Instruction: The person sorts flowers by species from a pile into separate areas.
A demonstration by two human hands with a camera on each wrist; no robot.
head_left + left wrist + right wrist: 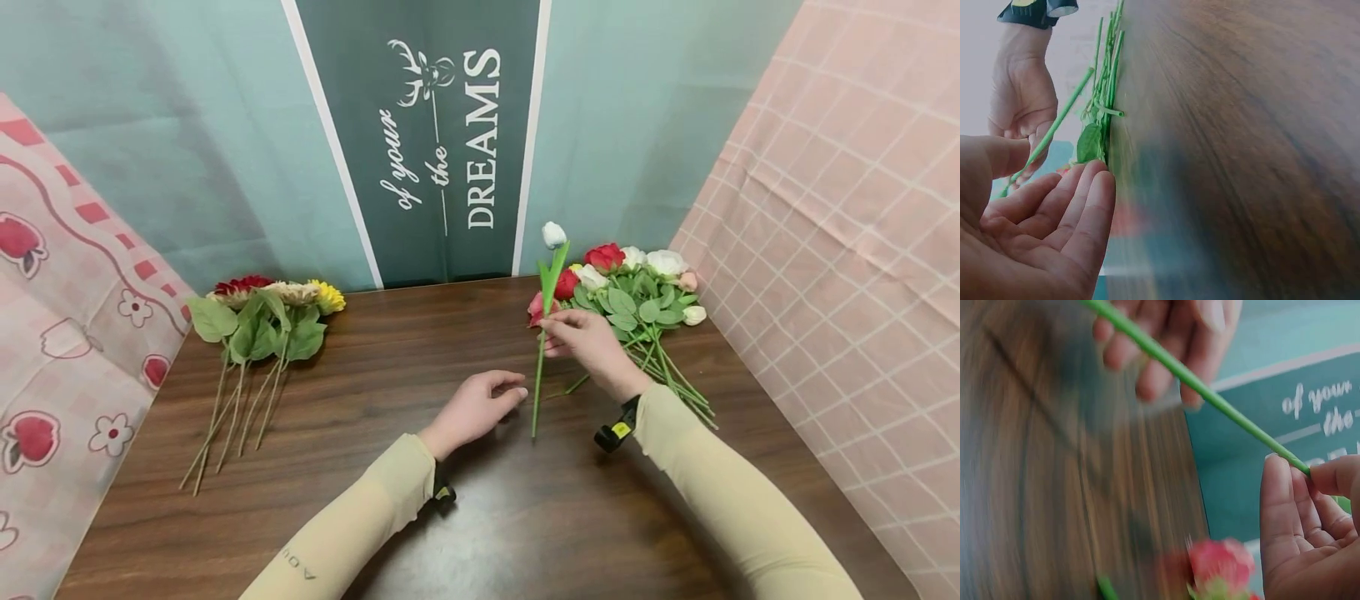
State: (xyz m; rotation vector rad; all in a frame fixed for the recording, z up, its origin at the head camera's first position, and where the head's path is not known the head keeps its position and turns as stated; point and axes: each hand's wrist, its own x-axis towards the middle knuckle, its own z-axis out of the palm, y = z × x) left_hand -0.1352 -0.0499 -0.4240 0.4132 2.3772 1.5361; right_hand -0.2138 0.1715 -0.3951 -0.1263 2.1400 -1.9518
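Note:
A white artificial tulip with green leaves stands nearly upright in the air, its stem pinched between the thumb and fingers of my right hand. The lower stem hangs free over the wooden table. My left hand is just left of that stem, its fingers loosely bent and holding nothing. In the left wrist view, the left palm faces up with the thumb apart from the fingers. Behind the right hand lies a bunch of roses and tulips in red, white and pink, partly hidden by that hand.
At the left of the table lies another bunch of flowers, red, cream and yellow, stems toward me. A green curtain hangs at the back. Patterned cloths flank both sides.

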